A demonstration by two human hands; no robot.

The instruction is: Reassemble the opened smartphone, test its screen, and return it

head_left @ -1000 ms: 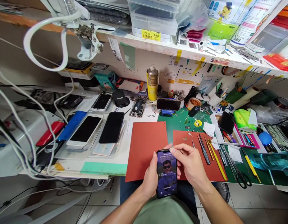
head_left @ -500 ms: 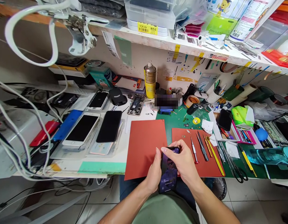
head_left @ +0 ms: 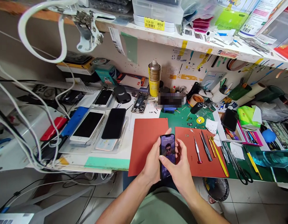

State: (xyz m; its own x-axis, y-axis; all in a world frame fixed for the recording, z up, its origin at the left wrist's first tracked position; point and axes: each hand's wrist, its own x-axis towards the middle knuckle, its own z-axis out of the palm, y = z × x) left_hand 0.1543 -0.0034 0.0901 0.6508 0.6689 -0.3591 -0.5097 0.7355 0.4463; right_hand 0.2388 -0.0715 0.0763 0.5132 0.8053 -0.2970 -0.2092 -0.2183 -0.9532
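Observation:
A black smartphone (head_left: 168, 157) with its screen lit, showing a picture of a person and some text, is held upright at the table's front edge. My left hand (head_left: 153, 160) is closed round its left side, with the fingers behind it. From the right, my right hand (head_left: 181, 165) grips the phone too, its thumb lying across the screen and its fingers curled at the right edge. Beneath and beyond the hands lie two reddish-brown mats (head_left: 144, 140). On the right mat rest a screwdriver (head_left: 198, 150), dark tweezers (head_left: 206, 146) and a yellow brush (head_left: 219, 157).
Left of the mats lie a white phone (head_left: 88, 126), a black phone (head_left: 114, 123) and an opened phone (head_left: 140, 102). A yellow spray can (head_left: 154, 79) stands at the back. Scissors (head_left: 243, 174) and a teal bottle (head_left: 272, 158) are on the right. A shelf (head_left: 162, 36) overhangs the bench.
The phone has been raised and turned more towards me. My right thumb has shifted from its top edge down onto the screen. The camera view has swung slightly left.

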